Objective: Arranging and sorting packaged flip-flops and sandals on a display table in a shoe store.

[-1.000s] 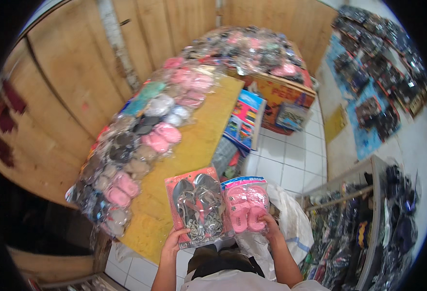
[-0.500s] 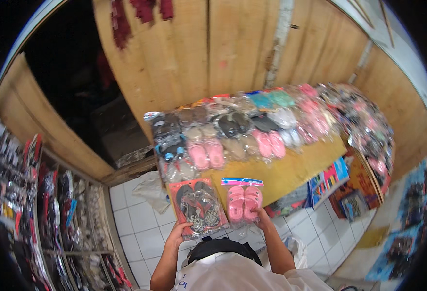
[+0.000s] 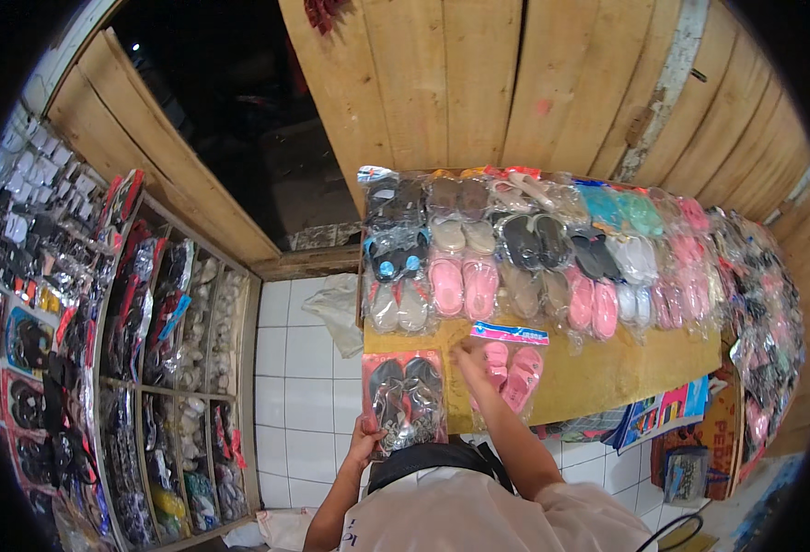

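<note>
A flat pack of dark flip-flops (image 3: 405, 391) on red card lies at the front left of the yellow table (image 3: 598, 363). My left hand (image 3: 365, 442) is closed on its lower left corner. Just right of it is a clear bag with pink sandals (image 3: 518, 382) and a blue-and-pink header strip. My right hand (image 3: 467, 361) is over the table at this bag's left edge, with the forearm crossing the bag's lower part. Its fingers look stretched out and nothing shows in them. Whether they touch the bag is hard to make out.
Rows of bagged shoes (image 3: 465, 285) cover the table's far side, against a wooden wall (image 3: 460, 92). A shelf rack (image 3: 248, 368) of packed footwear stands left. Colourful cartons (image 3: 658, 419) are below the table's right edge. A white plastic bag (image 3: 336, 313) lies on the tiled floor.
My right hand has let go of the pink sandals' lower right side and moved to the bag's upper left. My left hand still holds the flip-flop pack. The view has turned left.
</note>
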A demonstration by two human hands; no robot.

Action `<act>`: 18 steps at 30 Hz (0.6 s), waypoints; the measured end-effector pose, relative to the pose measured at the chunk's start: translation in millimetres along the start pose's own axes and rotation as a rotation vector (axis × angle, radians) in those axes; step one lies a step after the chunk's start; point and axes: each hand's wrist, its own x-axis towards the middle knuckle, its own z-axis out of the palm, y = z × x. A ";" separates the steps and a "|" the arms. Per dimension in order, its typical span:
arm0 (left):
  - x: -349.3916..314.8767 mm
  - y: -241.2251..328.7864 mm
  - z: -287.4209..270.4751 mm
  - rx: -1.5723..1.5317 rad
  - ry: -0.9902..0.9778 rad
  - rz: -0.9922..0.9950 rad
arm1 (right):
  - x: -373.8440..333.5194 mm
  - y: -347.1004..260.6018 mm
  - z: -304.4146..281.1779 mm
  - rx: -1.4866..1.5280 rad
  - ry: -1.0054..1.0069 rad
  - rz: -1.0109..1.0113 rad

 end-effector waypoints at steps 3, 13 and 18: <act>-0.7 12.8 16.2 0.081 0.009 -0.020 | 46.6 7.8 49.5 0.436 -0.123 0.426; 34.6 35.8 29.9 0.079 -0.065 0.071 | 94.4 -33.6 106.9 0.641 -0.007 0.496; 91.2 44.5 35.0 0.162 -0.037 0.139 | 81.2 -49.2 106.1 0.658 -0.043 0.489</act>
